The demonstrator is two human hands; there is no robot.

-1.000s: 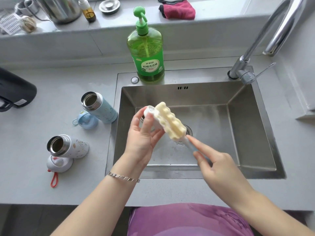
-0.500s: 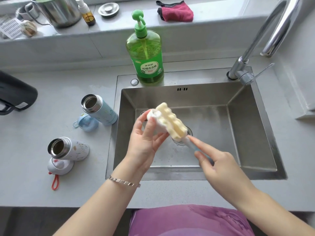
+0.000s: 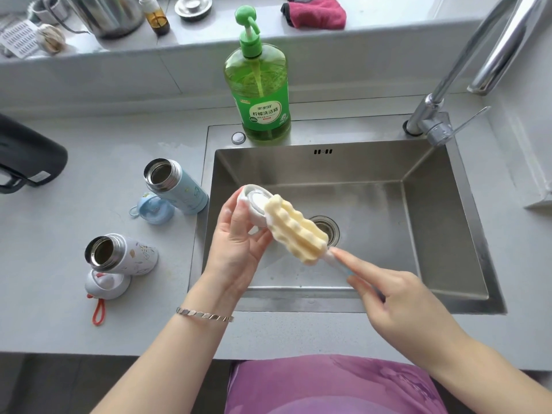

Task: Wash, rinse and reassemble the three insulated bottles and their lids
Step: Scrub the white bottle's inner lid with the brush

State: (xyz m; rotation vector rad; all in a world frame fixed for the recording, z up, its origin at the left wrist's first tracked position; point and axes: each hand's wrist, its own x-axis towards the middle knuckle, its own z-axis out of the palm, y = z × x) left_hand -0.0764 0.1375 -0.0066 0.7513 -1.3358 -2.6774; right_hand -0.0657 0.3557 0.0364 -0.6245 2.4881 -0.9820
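Over the steel sink (image 3: 442,234), my left hand (image 3: 239,249) holds a white bottle lid (image 3: 254,203) with its inside facing up. My right hand (image 3: 397,306) grips the handle of a yellow sponge brush (image 3: 294,231), whose head presses against the lid. On the counter to the left, a light blue bottle (image 3: 176,186) lies open with its blue lid (image 3: 153,209) beside it. Nearer me lies an open white patterned bottle (image 3: 125,255), touching its white lid (image 3: 106,283) with a red loop. A third bottle is not in sight.
A green dish soap pump bottle (image 3: 260,94) stands on the sink's back rim. The chrome faucet (image 3: 466,67) rises at the right. A black kettle (image 3: 24,156) sits at the far left. The back ledge holds a red cloth (image 3: 316,11), a metal pot and small items.
My left hand has turned the lid so its inside shows more. The sponge head has slid across it, slightly lower and to the right.
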